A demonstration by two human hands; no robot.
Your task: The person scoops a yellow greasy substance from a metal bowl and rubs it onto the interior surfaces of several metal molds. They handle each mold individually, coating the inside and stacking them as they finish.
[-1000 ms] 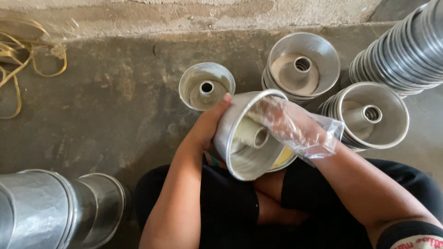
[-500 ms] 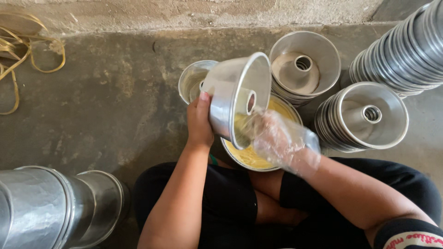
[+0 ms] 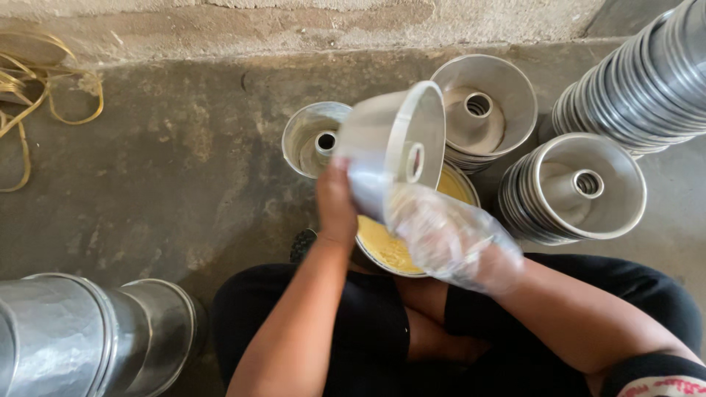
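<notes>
Person sits cross-legged on a concrete floor (image 3: pixel 169 169), camera looking down at both hands. Left hand (image 3: pixel 336 206), bare, grips the outer wall of a metal tube cake pan (image 3: pixel 393 143), fingers wrapped round its side. The pan is lifted off the floor, tilted on its side with its open mouth facing right, centre tube visible inside; it is motion-blurred. Right hand (image 3: pixel 441 231) wears a loose clear plastic glove (image 3: pixel 471 246) and sits just below the pan's rim, touching or almost touching it; blur hides whether the fingers close on the pan, so cannot tell that grip.

Directly under the held pan, in front of the person's legs, is a round bowl of yellow grease or batter (image 3: pixel 386 246), partly covered by both hands. Which of the two it is, cannot tell.

Behind the held pan: one single tube pan (image 3: pixel 309 136) upright on the floor to the left, a short stack of tube pans (image 3: pixel 489 110) behind right, another stack (image 3: pixel 577 187) further right leaning over. Top right corner, a long nested stack of pans (image 3: pixel 647 70) lying on its side. Bottom left, another nested row of pans (image 3: pixel 81 338) on its side. Top left, loose yellow strapping (image 3: pixel 44 95) on the floor by the wall.
</notes>
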